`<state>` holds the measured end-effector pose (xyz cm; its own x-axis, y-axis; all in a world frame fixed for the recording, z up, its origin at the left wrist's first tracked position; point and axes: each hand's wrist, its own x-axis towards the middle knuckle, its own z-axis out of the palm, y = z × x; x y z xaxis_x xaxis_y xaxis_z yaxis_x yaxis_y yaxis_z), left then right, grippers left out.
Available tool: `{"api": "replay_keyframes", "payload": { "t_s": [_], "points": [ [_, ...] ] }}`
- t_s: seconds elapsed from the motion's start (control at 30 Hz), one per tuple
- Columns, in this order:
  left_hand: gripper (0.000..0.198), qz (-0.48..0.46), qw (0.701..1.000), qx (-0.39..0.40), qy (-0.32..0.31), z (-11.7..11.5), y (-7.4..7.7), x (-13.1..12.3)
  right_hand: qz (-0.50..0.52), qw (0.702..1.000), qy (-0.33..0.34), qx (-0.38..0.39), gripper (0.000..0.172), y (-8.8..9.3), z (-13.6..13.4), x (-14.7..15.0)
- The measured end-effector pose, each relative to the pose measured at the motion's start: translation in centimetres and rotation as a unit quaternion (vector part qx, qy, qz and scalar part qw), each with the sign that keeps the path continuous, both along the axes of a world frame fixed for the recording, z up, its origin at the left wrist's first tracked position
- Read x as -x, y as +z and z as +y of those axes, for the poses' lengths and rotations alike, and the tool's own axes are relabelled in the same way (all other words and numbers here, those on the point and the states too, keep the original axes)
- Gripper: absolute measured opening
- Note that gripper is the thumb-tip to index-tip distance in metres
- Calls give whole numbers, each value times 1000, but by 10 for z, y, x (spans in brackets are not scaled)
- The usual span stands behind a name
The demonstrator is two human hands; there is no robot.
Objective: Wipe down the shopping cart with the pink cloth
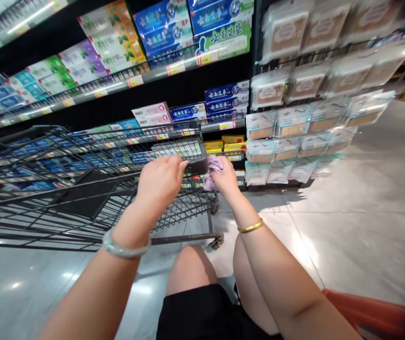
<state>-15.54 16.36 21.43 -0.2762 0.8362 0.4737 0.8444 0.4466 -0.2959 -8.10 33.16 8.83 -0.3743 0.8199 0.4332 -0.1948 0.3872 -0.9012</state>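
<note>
A black wire shopping cart [92, 141] stands before me, its end toward the right. My left hand [162, 182] is closed on the cart's rim, close to a dark plastic corner piece [198, 165]. In my right hand [225, 177] is a crumpled light purple cloth [212, 170], bunched in the fingers beside that corner piece. The cloth hides whatever part of the cart lies right behind it. A black flat panel [87, 193] shows through the cart's wires.
Shelves with toothpaste boxes [163, 28] run behind the cart. Packs of cotton swabs [283, 38] and other small bags [294, 120] hang on the right. A cart wheel [216, 242] rests on the grey tiled floor [365, 212]. Something orange-red [368, 309] is at lower right.
</note>
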Motion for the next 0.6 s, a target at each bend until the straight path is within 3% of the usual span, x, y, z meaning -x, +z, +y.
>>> {"api": "replay_keyframes", "payload": {
  "t_s": [0.07,0.2,0.37,0.47,0.6],
  "points": [
    [52,-20,999,16,-35,-12,14,7,-25,999,18,20,25,-6,6,3],
    [58,25,999,20,26,-39,31,19,13,1000,15,12,32,0,6,2],
    [62,38,989,40,137,-57,15,35,-37,998,53,23,34,-3,7,4],
    [58,40,987,25,153,-57,4,41,-66,995,56,47,30,-12,15,4],
    [57,27,987,18,160,-49,2,41,-14,999,31,24,33,-4,12,1]
  ]
}}
